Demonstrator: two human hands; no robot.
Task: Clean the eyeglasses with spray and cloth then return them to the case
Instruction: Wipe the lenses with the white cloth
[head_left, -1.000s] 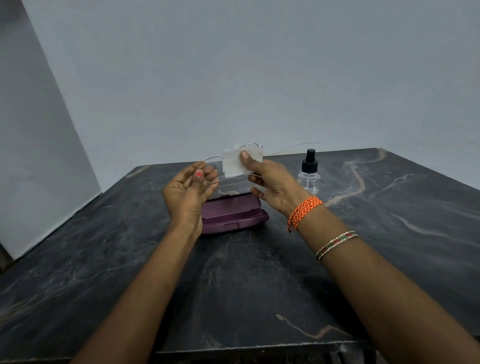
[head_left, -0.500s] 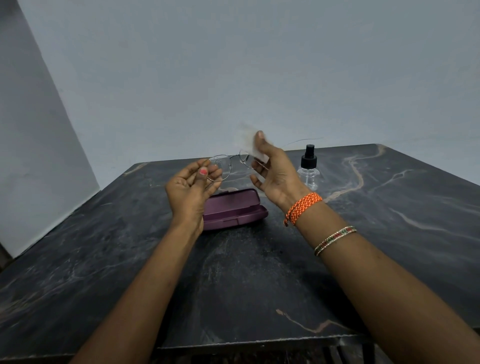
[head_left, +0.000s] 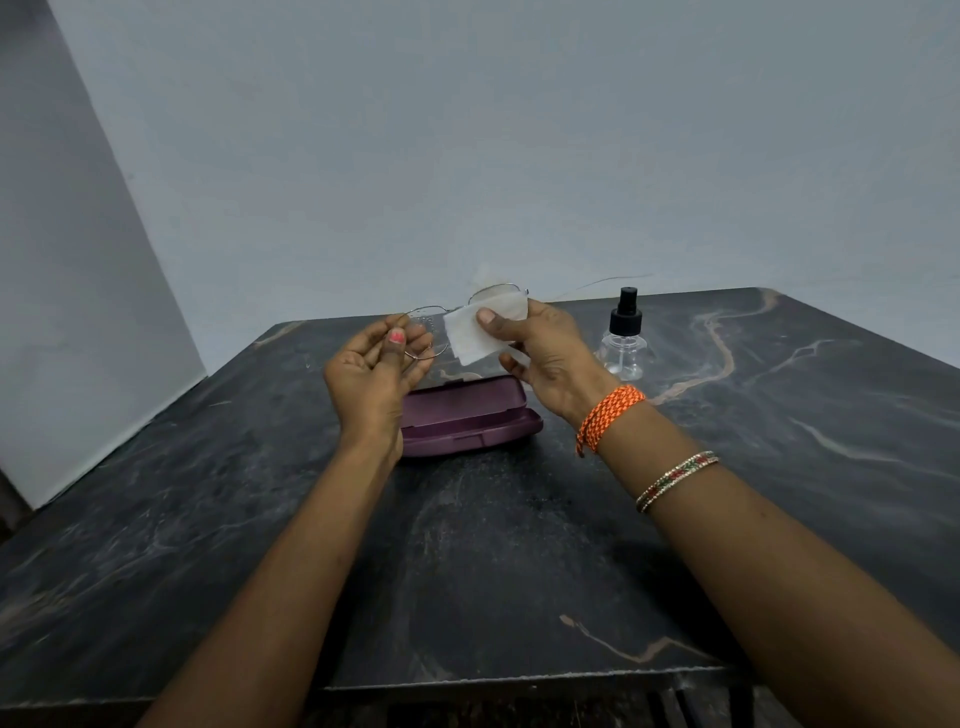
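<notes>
On the dark marbled desk, my left hand pinches the thin wire-framed eyeglasses at 12 o'clock; my right hand grips the white cloth over one lens. Hard rubbing could bend that frame.

matt marble table, plastic case, thin metal specs

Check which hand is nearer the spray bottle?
Right. The right hand, holding the cloth, is just left of the spray bottle; the left hand, gripping the eyeglasses, is farther left.
</notes>
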